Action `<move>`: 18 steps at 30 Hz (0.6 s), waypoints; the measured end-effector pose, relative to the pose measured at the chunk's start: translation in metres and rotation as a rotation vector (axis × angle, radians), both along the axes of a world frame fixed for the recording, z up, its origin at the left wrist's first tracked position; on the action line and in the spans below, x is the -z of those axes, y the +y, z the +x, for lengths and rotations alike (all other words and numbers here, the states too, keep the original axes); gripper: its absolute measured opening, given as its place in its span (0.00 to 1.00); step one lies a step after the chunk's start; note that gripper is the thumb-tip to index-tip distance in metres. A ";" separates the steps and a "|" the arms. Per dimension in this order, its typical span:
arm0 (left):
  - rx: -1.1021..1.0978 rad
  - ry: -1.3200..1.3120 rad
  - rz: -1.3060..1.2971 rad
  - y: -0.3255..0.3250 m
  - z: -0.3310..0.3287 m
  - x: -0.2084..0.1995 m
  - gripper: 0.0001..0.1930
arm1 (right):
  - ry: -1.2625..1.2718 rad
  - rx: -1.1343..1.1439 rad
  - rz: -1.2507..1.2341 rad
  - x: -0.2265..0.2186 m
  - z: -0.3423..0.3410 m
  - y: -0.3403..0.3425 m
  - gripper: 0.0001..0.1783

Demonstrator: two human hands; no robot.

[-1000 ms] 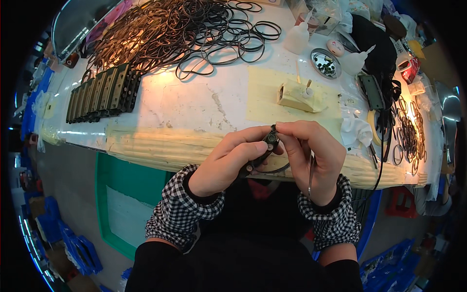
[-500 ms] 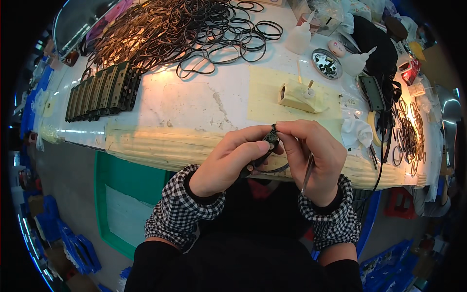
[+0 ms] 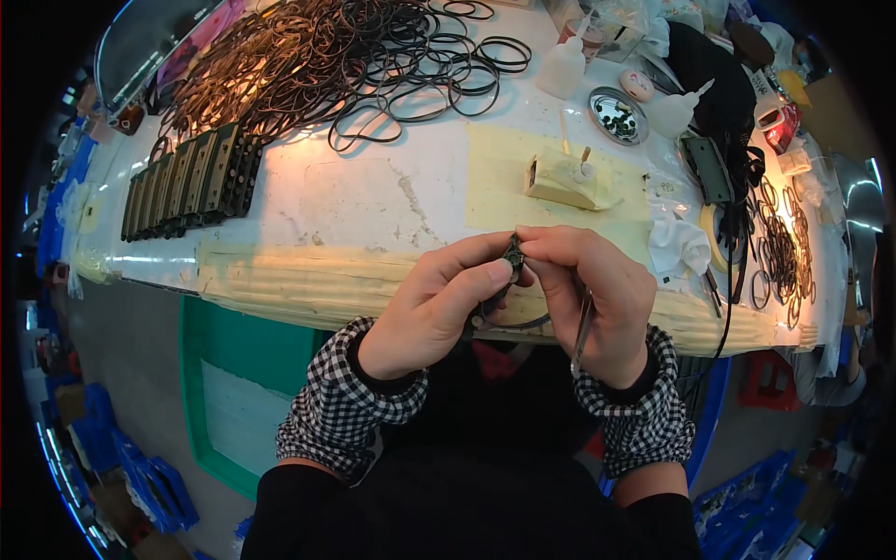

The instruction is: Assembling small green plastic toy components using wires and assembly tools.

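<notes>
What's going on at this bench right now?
A person's left hand holds a small dark part at the table's near edge. The right hand's fingertips are at its upper end, with a thin metal tool held in that hand. A row of dark blocks and a heap of loops lie beyond.

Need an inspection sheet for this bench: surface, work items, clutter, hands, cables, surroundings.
Surface: white tabletop, stained; cream front edge, wrinkled.
Work items: dark part, in hand; row of dark housings, left.
Clutter: tangled black loops, far left; beige block on yellow sheet; metal dish holding small dark pieces.
Hands: left hand grips the dark part; right hand fingers its upper end, also holding a slim metal tool.
Cables: black cable over the edge, right.
Surroundings: green tray, lower left; blue bins.
</notes>
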State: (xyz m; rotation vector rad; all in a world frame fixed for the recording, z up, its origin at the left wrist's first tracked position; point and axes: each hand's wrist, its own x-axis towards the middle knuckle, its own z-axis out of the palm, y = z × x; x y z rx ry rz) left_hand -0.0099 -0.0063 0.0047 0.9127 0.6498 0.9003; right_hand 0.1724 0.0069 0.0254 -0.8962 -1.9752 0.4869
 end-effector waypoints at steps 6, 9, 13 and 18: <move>0.006 0.009 0.017 0.000 0.000 0.000 0.21 | 0.005 0.017 -0.015 -0.002 0.000 -0.003 0.08; 0.007 0.024 0.028 0.000 0.001 -0.001 0.21 | 0.009 0.029 -0.015 -0.002 -0.001 -0.003 0.08; -0.013 0.036 0.045 -0.003 0.005 0.000 0.21 | 0.032 0.049 -0.029 -0.003 -0.003 -0.004 0.08; 0.022 -0.027 0.018 -0.002 0.003 0.002 0.19 | 0.039 0.025 -0.050 -0.005 -0.002 -0.002 0.08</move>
